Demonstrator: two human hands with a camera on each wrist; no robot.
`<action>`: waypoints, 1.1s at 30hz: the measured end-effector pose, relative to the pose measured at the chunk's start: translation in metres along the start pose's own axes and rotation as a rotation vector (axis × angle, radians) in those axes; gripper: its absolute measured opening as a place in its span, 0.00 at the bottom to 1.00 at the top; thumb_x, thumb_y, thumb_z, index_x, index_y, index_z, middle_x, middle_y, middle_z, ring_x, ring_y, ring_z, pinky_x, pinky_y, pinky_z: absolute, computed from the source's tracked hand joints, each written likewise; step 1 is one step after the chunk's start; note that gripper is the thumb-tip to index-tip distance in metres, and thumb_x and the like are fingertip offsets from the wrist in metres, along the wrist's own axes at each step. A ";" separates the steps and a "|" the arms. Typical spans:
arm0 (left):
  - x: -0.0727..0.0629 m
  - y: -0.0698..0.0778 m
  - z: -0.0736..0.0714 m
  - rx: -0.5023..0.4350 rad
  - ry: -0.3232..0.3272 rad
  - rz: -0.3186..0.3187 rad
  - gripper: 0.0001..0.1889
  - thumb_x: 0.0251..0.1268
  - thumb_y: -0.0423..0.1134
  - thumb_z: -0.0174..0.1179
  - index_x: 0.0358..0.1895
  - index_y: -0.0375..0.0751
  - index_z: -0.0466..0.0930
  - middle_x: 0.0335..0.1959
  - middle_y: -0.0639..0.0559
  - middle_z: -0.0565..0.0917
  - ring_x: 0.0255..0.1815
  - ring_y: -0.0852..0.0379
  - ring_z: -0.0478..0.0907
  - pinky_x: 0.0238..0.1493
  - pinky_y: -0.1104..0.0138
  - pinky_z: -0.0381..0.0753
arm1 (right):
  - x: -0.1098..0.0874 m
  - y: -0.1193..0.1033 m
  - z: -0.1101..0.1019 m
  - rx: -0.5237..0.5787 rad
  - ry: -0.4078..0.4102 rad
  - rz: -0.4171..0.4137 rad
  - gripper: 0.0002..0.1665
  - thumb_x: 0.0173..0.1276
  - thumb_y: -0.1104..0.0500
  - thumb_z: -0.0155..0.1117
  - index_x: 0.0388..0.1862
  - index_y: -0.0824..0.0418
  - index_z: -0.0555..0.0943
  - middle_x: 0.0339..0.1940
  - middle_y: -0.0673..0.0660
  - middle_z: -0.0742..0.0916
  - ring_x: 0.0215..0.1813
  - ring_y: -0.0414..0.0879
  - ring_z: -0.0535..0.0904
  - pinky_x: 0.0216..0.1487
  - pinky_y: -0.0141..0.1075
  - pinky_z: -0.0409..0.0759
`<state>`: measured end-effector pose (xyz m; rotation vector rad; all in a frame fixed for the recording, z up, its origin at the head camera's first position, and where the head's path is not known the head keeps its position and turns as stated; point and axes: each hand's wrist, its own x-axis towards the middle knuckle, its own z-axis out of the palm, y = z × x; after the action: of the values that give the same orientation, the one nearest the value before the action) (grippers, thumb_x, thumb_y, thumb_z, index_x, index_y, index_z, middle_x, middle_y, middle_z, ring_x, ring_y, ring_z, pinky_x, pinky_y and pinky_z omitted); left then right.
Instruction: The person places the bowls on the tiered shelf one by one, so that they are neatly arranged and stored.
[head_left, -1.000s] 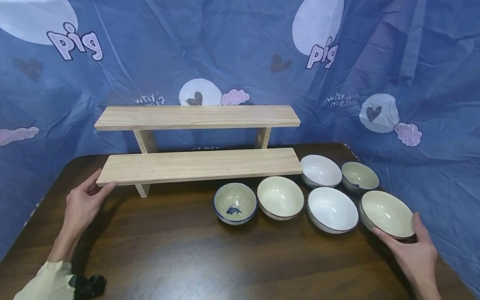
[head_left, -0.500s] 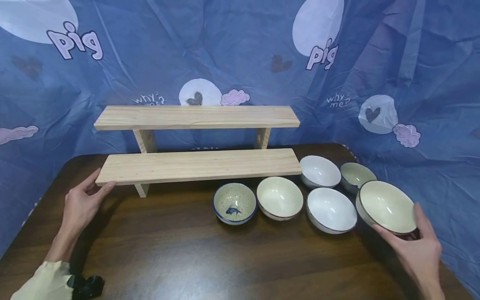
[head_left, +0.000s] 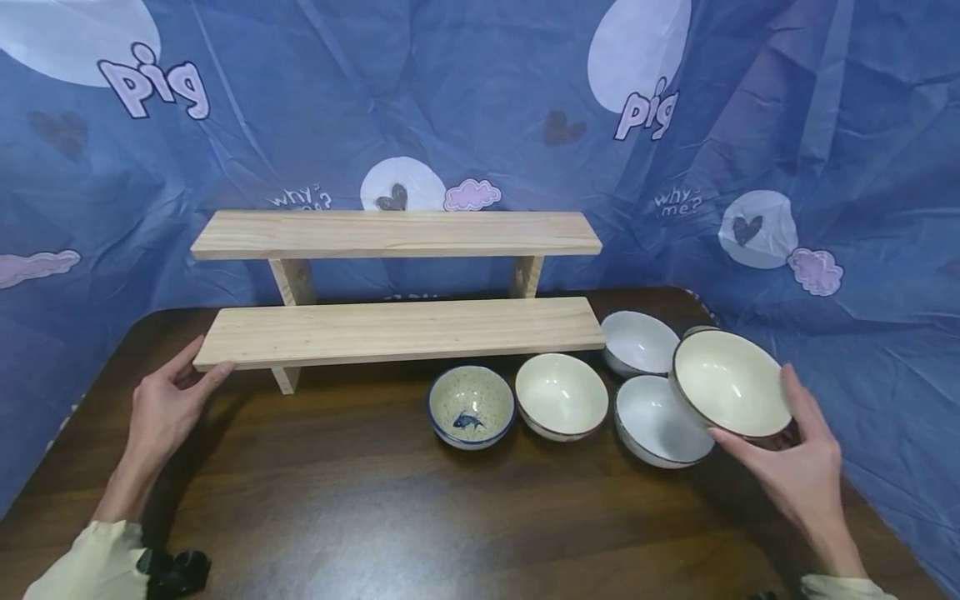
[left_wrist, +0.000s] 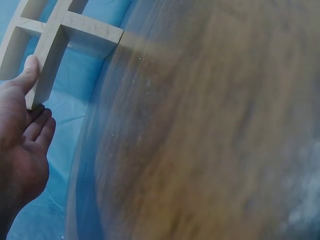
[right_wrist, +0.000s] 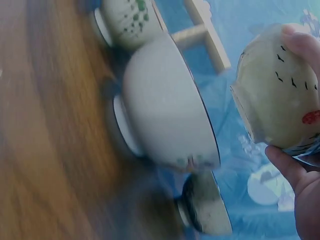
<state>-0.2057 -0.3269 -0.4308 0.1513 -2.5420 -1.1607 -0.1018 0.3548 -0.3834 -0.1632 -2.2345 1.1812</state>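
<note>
My left hand (head_left: 168,408) grips the left end of the lower board of a two-tier wooden shelf (head_left: 401,329); in the left wrist view its thumb lies against the board (left_wrist: 47,65). Raised over the right-hand bowls is a cream bowl (head_left: 731,383), tilted toward the head camera. My right hand (head_left: 802,467) holds it by its side, thumb near the front and fingers round the far side. From the right wrist, the lifted bowl (right_wrist: 277,95) shows a red patch and small black marks on its outside, well off the table.
Before the shelf stand a speckled fish bowl (head_left: 471,408) and another cream bowl (head_left: 561,396). Two white bowls (head_left: 639,342) sit right of them. A greenish bowl (head_left: 697,331) is mostly hidden behind the lifted one. Blue printed cloth (head_left: 465,100) hangs behind the brown table (head_left: 360,517).
My right hand has lifted the cream bowl off the table's right side and carried it up and leftward, now overlapping a white bowl and the greenish one. The left hand has stayed at the shelf.
</note>
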 end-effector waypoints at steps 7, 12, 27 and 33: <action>-0.001 -0.001 0.001 -0.002 -0.009 -0.008 0.38 0.74 0.53 0.64 0.79 0.36 0.64 0.64 0.26 0.76 0.61 0.26 0.76 0.35 0.87 0.65 | 0.008 -0.010 0.019 -0.025 -0.083 -0.082 0.70 0.42 0.72 0.87 0.83 0.51 0.62 0.80 0.60 0.68 0.75 0.44 0.65 0.61 0.18 0.64; -0.001 -0.001 0.001 -0.014 -0.018 -0.008 0.39 0.74 0.53 0.64 0.79 0.36 0.63 0.65 0.25 0.75 0.61 0.26 0.75 0.35 0.87 0.65 | 0.015 -0.020 0.032 -0.018 -0.131 -0.124 0.70 0.43 0.70 0.88 0.84 0.55 0.61 0.81 0.61 0.67 0.76 0.55 0.64 0.61 0.19 0.63; -0.001 -0.002 -0.001 -0.004 -0.007 -0.001 0.39 0.74 0.53 0.64 0.79 0.36 0.63 0.66 0.26 0.73 0.62 0.26 0.74 0.35 0.87 0.64 | 0.032 -0.055 0.078 0.047 -0.294 -0.164 0.69 0.48 0.64 0.88 0.85 0.57 0.57 0.82 0.60 0.65 0.73 0.62 0.68 0.57 0.20 0.67; -0.001 -0.002 0.000 -0.005 0.006 -0.001 0.38 0.74 0.52 0.65 0.78 0.36 0.64 0.65 0.26 0.75 0.61 0.26 0.75 0.35 0.88 0.65 | 0.044 -0.071 0.100 0.091 -0.359 -0.190 0.67 0.50 0.63 0.87 0.85 0.60 0.57 0.81 0.63 0.65 0.71 0.63 0.70 0.54 0.21 0.72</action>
<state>-0.2054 -0.3282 -0.4328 0.1541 -2.5340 -1.1657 -0.1818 0.2570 -0.3500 0.3157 -2.4274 1.2825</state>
